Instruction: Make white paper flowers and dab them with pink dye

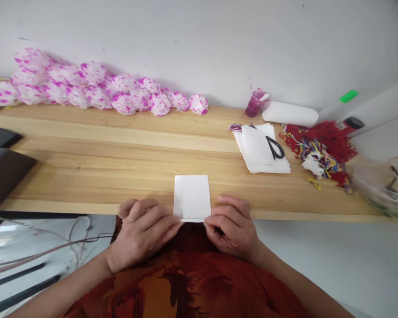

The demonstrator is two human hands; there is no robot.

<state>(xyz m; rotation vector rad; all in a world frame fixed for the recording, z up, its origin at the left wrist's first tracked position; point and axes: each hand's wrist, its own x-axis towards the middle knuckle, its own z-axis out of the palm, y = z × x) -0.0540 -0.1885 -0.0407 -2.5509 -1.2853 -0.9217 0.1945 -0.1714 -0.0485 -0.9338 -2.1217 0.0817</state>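
A small white sheet of tissue paper (191, 196) lies at the near edge of the wooden table (102, 163). My left hand (142, 232) pinches its near left corner with closed fingers. My right hand (232, 227) pinches the near right corner the same way. Both hands sit just below the table edge, above my red-orange clothing.
A row of white and pink paper flowers (96, 90) lines the wall at the back left. A stack of white sheets (260, 150) with black scissors (274, 148) lies at the right, beside a pink cup (256, 102), a white roll (290, 114) and red tangled thread (321, 148). Dark devices (1, 168) sit left.
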